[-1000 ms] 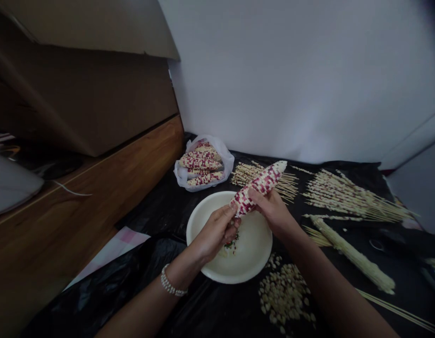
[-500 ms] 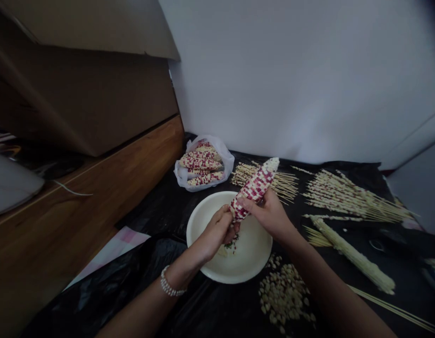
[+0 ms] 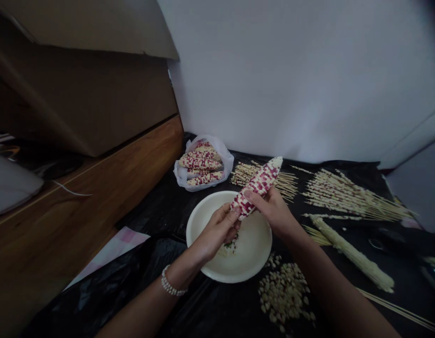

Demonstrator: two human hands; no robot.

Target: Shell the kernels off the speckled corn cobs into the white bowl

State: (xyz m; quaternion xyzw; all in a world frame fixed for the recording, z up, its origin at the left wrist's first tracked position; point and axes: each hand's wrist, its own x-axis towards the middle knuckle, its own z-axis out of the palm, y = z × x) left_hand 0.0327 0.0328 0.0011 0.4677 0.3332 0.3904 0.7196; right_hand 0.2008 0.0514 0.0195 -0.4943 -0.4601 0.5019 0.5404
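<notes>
An ear of corn (image 3: pixel 261 183) with cream and dark red kernels is held tilted above a white bowl (image 3: pixel 247 267), its tip up and to the right. My left hand (image 3: pixel 219 230) grips its lower end, the thumb lying along the kernels. Around its middle is my right hand (image 3: pixel 272 209), thumb on the near side and fingers behind, partly hidden. Small bits and loose kernels (image 3: pixel 231 244) lie in the bowl. More ears of corn (image 3: pixel 199 163) fill a white plastic bag (image 3: pixel 227 157) behind the bowl.
Black plastic sheeting (image 3: pixel 161 206) covers the surface. To the right lie kernel-laden sticks (image 3: pixel 337 192), a bare cob (image 3: pixel 354 253) and thin skewers (image 3: pixel 397 307). Kernels (image 3: pixel 286 293) are piled in front of the bowl. A cardboard box (image 3: pixel 97 94) stands left, a white wall (image 3: pixel 291 70) behind.
The ear of corn has shifted slightly right and turned a little in my hands. My left thumb has moved up onto the kernels, and my right hand has moved slightly right.
</notes>
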